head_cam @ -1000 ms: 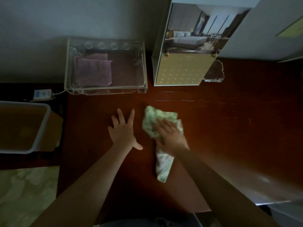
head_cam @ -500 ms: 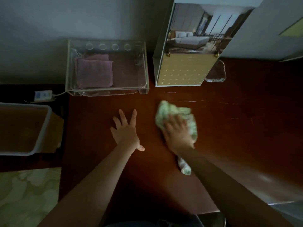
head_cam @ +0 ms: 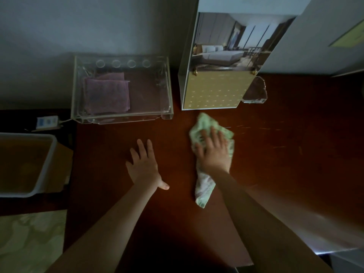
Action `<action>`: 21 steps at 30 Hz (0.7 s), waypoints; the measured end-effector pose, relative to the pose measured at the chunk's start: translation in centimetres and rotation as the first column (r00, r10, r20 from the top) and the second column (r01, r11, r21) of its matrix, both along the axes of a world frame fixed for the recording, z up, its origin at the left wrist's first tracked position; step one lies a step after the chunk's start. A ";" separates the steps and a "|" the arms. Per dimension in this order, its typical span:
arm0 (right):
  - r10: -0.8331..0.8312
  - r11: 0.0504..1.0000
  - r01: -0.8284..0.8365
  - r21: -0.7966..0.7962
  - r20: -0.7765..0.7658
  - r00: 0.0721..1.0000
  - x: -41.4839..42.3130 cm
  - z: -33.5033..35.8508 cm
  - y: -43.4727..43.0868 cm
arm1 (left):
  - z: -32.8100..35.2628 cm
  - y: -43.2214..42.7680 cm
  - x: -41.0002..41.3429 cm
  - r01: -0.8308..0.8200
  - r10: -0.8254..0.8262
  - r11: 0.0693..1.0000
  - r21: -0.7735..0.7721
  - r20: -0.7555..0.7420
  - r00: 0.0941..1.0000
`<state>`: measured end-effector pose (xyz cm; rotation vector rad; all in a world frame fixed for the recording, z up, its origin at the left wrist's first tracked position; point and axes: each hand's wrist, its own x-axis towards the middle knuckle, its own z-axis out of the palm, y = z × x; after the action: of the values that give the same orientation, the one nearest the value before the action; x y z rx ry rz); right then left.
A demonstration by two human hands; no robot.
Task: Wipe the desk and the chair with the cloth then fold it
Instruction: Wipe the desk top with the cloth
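A crumpled pale green cloth (head_cam: 204, 188) lies on the dark reddish-brown desk (head_cam: 285, 164), just in front of the standing calendar. My right hand (head_cam: 213, 152) presses flat on the cloth's upper part with straight fingers; a tail of cloth trails back under my wrist. My left hand (head_cam: 144, 166) rests flat on the bare desk to the left, fingers spread, holding nothing. No chair is in view.
A clear acrylic tray (head_cam: 122, 115) holding folded purple cloths (head_cam: 107, 94) stands at the back left. A standing calendar (head_cam: 216, 89) with a bedroom picture is at the back centre, a glass piece (head_cam: 255, 93) beside it. A white bin (head_cam: 25, 164) sits off the desk's left edge.
My right hand pushed the cloth right and away toward the calendar, then slightly back; the cloth's tail trails longer now. My left hand stayed flat in place.
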<state>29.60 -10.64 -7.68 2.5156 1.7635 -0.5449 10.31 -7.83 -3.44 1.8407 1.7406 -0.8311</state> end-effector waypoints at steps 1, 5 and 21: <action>-0.140 0.990 0.140 0.030 0.008 0.990 1.5 0.0 -0.3 | 0.0 0.1 0.1 0.000 0.000 1.000 -0.006 -0.007 1.000; -0.661 0.747 0.663 0.049 -0.051 0.748 6.3 1.0 -1.6 | 0.0 0.1 0.3 -0.007 0.007 1.000 -0.008 -0.012 1.000; 0.580 0.801 -0.584 -0.128 -0.071 0.811 -7.3 1.6 0.5 | 0.0 0.5 1.5 0.007 -0.013 0.999 -0.046 -0.116 0.993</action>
<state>22.30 -10.12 -6.10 1.7251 2.2614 -0.6289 11.83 -7.29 -3.40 1.8055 1.7686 -0.9911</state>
